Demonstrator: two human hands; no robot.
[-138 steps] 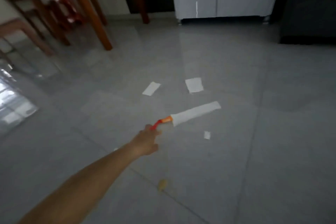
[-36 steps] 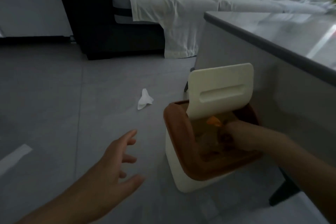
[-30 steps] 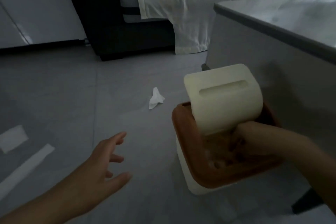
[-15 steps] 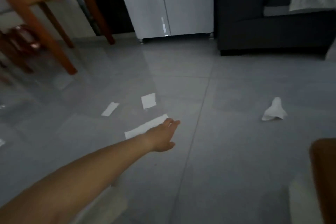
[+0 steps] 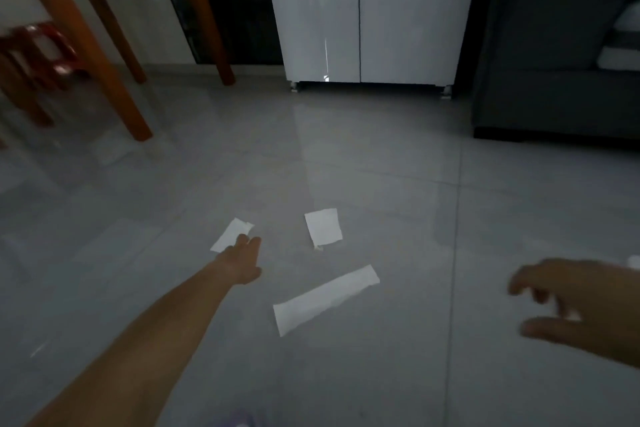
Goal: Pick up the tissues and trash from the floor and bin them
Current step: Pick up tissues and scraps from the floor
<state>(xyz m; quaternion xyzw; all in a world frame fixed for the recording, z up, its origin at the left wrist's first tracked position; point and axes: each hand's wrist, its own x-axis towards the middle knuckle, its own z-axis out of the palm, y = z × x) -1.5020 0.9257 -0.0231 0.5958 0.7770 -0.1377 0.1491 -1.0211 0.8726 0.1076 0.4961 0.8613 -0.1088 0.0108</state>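
Note:
Three white tissue pieces lie on the grey tile floor. A long strip point(image 5: 325, 298) lies nearest me in the middle. A squarish piece point(image 5: 323, 227) lies beyond it. A small narrow piece point(image 5: 231, 233) lies to the left. My left hand point(image 5: 242, 262) reaches forward, fingers apart and empty, its fingertips over the near end of the small narrow piece. My right hand point(image 5: 568, 302) hovers at the right edge, fingers spread, holding nothing. The bin is out of view.
Wooden table legs point(image 5: 135, 121) and a red stool point(image 5: 52, 52) stand at the far left. A white cabinet point(image 5: 363, 10) stands at the back. A dark sofa point(image 5: 554, 62) is at the right. A white scrap point(image 5: 634, 262) shows at the right edge.
The view has swung left from the bin to the tissues. My left hand has stretched further out, from the long strip to the small narrow piece. My right hand has come out of the bin, empty.

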